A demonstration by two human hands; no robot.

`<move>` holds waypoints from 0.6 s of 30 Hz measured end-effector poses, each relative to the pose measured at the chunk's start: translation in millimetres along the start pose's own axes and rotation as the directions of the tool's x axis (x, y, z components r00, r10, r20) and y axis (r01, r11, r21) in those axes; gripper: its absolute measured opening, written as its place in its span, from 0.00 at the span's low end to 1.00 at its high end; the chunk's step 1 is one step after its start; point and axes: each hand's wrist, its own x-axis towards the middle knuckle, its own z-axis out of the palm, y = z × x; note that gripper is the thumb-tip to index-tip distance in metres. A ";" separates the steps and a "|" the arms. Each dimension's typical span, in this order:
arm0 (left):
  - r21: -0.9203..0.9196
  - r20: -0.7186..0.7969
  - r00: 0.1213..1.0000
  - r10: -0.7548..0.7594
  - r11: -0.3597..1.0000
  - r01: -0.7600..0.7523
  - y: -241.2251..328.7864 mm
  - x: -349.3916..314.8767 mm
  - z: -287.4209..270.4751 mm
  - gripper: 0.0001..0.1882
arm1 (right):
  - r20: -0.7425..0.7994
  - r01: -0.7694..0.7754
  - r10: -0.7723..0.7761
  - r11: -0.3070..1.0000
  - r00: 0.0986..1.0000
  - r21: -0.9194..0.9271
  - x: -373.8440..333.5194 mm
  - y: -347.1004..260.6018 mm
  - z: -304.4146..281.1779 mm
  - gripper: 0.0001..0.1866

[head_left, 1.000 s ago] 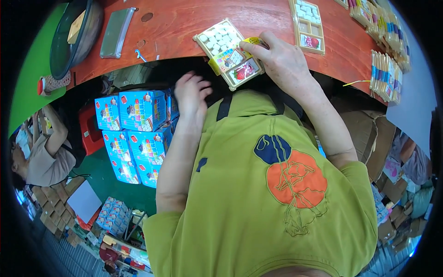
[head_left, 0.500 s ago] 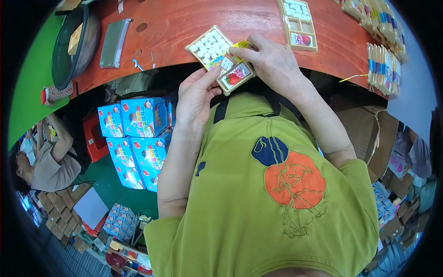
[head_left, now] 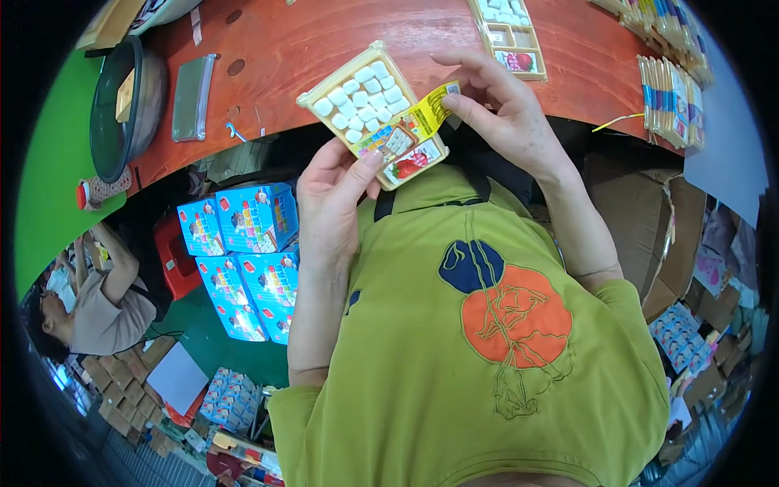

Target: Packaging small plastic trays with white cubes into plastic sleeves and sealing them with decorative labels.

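My left hand (head_left: 331,195) grips the lower corner of a shallow cream tray (head_left: 333,75), its thumb pressing on a printed paper band. The tray is tilted and filled at its upper part with small white rounded cubes (head_left: 365,97). The yellow, printed paper band (head_left: 426,114) lies across the tray, its right end sticking out past the edge. Below the band shows a card with a strawberry picture (head_left: 411,162). My right hand (head_left: 511,122) has its thumb at the band's free end, with the upper fingers stretched out; the other fingers are partly hidden.
Another filled tray (head_left: 519,69) lies at the back of the red table (head_left: 324,32). Stacks of packed trays (head_left: 669,101) stand at the right. At left are a dark basin (head_left: 114,154) and a clear plastic stack (head_left: 193,97). Blue boxes (head_left: 243,260) sit below; another person (head_left: 105,300) works at far left.
The tray has come closer to the camera and turned flatter to view. My right hand has lifted its fingers from the tray and now touches the band's outstretched end.
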 end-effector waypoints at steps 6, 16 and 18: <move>0.058 0.046 0.993 0.110 0.992 -0.112 -1.2 -5.3 -1.4 0.20 | -0.009 0.140 -0.141 0.988 0.990 -0.072 -6.6 -1.7 -10.2 0.09; 0.537 0.517 0.672 0.530 0.410 -0.737 2.8 -2.3 -4.5 0.23 | -0.002 0.220 -0.230 0.929 0.973 0.297 -9.3 7.2 0.3 0.06; 0.584 0.510 0.648 0.565 0.326 -0.744 7.3 -9.4 8.2 0.24 | -0.003 0.250 -0.267 0.900 0.964 0.358 -12.0 6.8 1.7 0.07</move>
